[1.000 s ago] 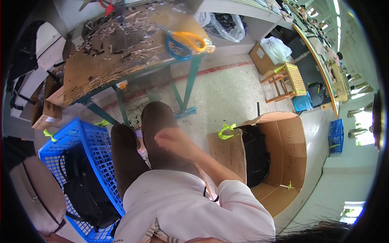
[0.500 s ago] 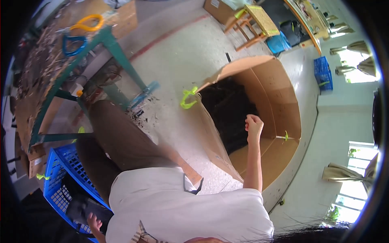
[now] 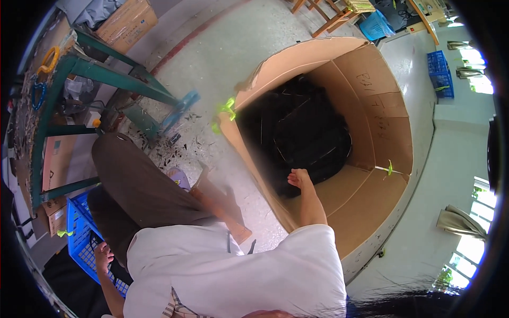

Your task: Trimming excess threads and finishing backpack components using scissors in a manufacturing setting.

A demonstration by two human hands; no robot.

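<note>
The right hand (image 3: 298,178) reaches into the cardboard box (image 3: 382,106), fingers curled loosely (holding nothing visible) over black parts (image 3: 297,127) at twelve o'clock; the left hand (image 3: 102,255) touches the blue crate (image 3: 74,222), grip unclear.

The floor (image 3: 249,47) was pale speckled concrete crossed by a faded red line, with dark scraps strewn near a green-framed counter (image 3: 106,71). A wooden stool (image 3: 334,13) and a blue bin (image 3: 379,24) stood at the top, and stacked blue crates (image 3: 440,71) lay beside a white wall (image 3: 450,175). Daylight came through curtained windows (image 3: 466,238) at the right.
</note>
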